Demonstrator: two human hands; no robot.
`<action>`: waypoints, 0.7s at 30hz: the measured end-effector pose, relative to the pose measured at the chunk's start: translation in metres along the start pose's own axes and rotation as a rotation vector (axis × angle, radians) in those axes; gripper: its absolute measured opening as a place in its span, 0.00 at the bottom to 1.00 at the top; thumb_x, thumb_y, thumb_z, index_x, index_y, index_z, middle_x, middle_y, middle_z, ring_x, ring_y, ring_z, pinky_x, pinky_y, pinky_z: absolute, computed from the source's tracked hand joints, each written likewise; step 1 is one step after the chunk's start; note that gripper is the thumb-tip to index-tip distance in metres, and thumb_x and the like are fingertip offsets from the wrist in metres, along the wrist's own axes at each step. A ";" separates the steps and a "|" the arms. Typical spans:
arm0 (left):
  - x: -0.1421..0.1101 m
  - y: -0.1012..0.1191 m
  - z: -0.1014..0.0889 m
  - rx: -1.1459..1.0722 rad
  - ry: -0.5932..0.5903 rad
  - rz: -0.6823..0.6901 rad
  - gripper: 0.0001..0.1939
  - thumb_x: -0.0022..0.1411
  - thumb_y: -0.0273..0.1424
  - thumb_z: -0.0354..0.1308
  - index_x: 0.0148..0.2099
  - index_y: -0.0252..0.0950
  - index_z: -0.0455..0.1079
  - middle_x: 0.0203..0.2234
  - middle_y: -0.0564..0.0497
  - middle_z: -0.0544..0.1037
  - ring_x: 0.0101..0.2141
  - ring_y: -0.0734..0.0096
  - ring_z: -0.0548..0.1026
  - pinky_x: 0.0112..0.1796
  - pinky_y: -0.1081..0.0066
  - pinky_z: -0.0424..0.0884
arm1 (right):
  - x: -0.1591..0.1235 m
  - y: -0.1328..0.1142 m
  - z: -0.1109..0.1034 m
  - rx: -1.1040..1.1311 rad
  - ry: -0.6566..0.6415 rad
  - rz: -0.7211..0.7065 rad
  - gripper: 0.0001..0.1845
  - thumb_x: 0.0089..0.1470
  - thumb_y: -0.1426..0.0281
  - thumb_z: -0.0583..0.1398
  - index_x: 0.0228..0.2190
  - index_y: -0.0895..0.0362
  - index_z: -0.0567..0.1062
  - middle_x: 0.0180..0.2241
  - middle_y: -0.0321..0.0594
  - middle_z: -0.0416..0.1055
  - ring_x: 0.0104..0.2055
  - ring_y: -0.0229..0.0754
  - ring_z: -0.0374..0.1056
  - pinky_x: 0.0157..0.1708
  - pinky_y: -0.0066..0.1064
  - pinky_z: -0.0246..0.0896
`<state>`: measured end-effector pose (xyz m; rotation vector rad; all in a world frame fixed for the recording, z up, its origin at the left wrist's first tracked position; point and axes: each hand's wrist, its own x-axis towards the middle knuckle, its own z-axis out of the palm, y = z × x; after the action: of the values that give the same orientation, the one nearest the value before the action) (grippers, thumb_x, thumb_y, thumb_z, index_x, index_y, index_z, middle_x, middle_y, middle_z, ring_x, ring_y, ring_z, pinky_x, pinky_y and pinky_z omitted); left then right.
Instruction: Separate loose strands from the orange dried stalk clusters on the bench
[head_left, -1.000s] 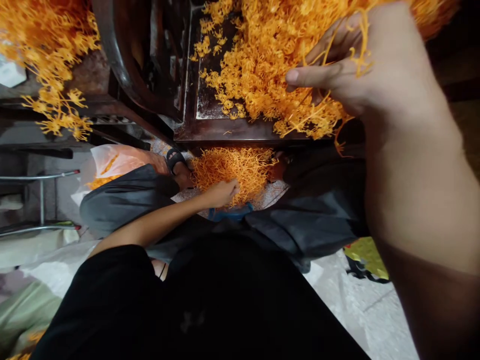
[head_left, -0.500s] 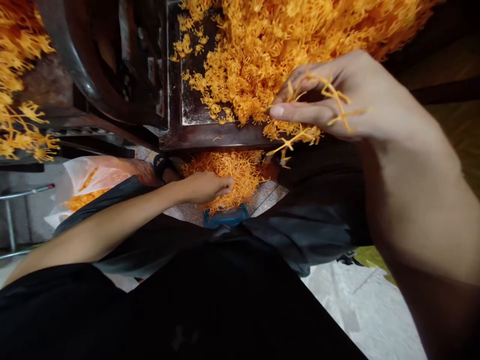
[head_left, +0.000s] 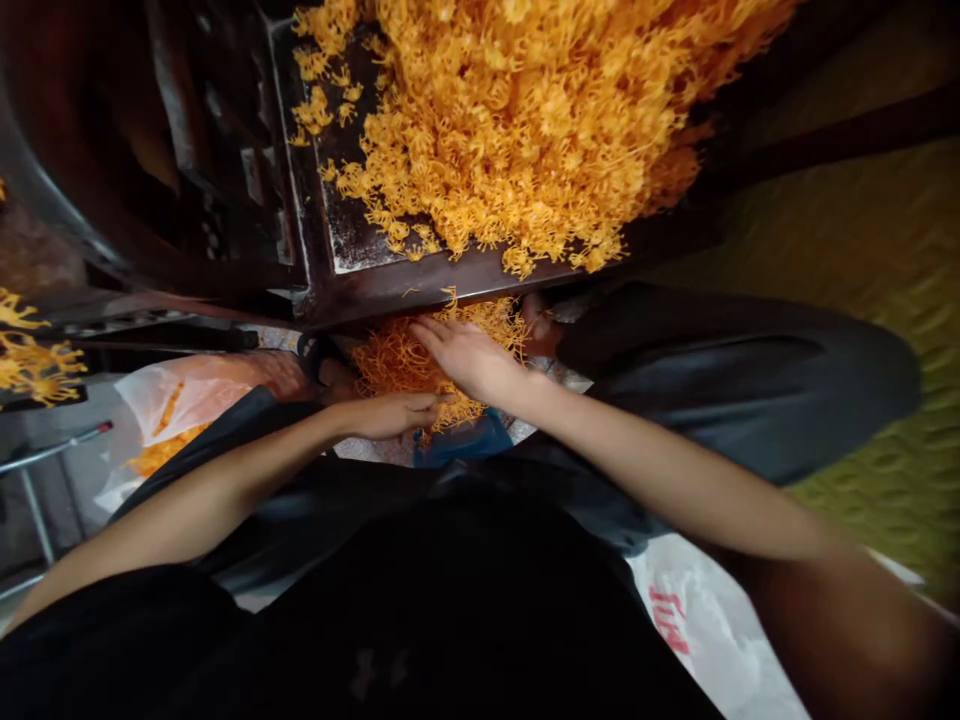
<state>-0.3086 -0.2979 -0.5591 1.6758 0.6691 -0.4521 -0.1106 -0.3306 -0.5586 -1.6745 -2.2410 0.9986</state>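
A blue tub stands on the floor between my knees, heaped with thin, branching orange plastic pieces. My right hand lies over this heap, palm down, its fingers stretched out and touching the strands. At the heap's near left edge is my left hand, fingers extended to the right with the tips among the pieces. Nothing clearly shows in either hand. Above them, a large pile of orange flower-like plastic pieces covers much of a dark wooden table.
A carved dark wooden chair stands at the left, with more orange pieces beside it. Below is a translucent plastic bag holding orange pieces, near a metal rack. A white bag with red print lies lower right.
My right hand has come down from the table pile to the tub, and the orange pieces it carried are gone from it. My left hand has shifted slightly down and left, its fingers straightened.
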 end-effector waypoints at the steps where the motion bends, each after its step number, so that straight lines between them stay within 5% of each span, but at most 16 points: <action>1: -0.002 0.001 -0.003 -0.038 -0.044 -0.008 0.17 0.70 0.45 0.52 0.34 0.38 0.66 0.33 0.50 0.76 0.36 0.67 0.74 0.37 0.71 0.72 | -0.006 -0.002 0.007 0.005 0.009 -0.006 0.42 0.51 0.88 0.59 0.66 0.60 0.67 0.70 0.57 0.59 0.65 0.60 0.65 0.62 0.49 0.64; 3: -0.007 0.004 -0.008 -0.102 -0.075 -0.034 0.17 0.71 0.45 0.50 0.35 0.38 0.64 0.33 0.51 0.73 0.36 0.67 0.72 0.38 0.70 0.71 | -0.022 -0.005 0.018 0.053 0.031 -0.040 0.41 0.52 0.86 0.59 0.67 0.61 0.64 0.71 0.57 0.57 0.67 0.58 0.63 0.64 0.48 0.62; 8: -0.024 0.012 -0.014 -0.096 0.040 -0.065 0.18 0.73 0.47 0.47 0.37 0.39 0.61 0.32 0.54 0.70 0.36 0.68 0.70 0.41 0.69 0.69 | -0.051 -0.010 0.048 0.153 0.119 -0.049 0.28 0.60 0.77 0.61 0.61 0.57 0.70 0.61 0.50 0.70 0.64 0.53 0.64 0.68 0.54 0.53; 12: -0.038 0.034 -0.006 0.203 0.056 -0.113 0.18 0.76 0.46 0.42 0.39 0.40 0.62 0.31 0.53 0.73 0.35 0.65 0.72 0.41 0.67 0.67 | -0.050 -0.018 0.062 0.112 0.199 0.078 0.11 0.67 0.73 0.56 0.45 0.57 0.78 0.45 0.47 0.77 0.52 0.53 0.70 0.55 0.49 0.62; 17: -0.048 0.082 0.005 0.725 0.132 -0.331 0.13 0.76 0.38 0.39 0.45 0.40 0.62 0.29 0.48 0.77 0.32 0.57 0.79 0.33 0.67 0.63 | -0.044 -0.028 0.058 0.179 0.284 0.105 0.12 0.69 0.70 0.54 0.44 0.57 0.78 0.42 0.46 0.77 0.48 0.50 0.70 0.49 0.42 0.63; 21: -0.048 0.106 0.015 0.863 0.205 -0.395 0.13 0.77 0.37 0.39 0.44 0.40 0.63 0.28 0.46 0.79 0.34 0.53 0.83 0.30 0.67 0.62 | -0.044 -0.030 0.056 0.234 0.325 0.074 0.13 0.69 0.70 0.53 0.42 0.55 0.79 0.41 0.45 0.78 0.47 0.48 0.69 0.49 0.40 0.64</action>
<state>-0.2751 -0.3336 -0.4525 2.4263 1.0547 -0.9527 -0.1470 -0.3978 -0.5722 -1.6854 -1.7972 0.8891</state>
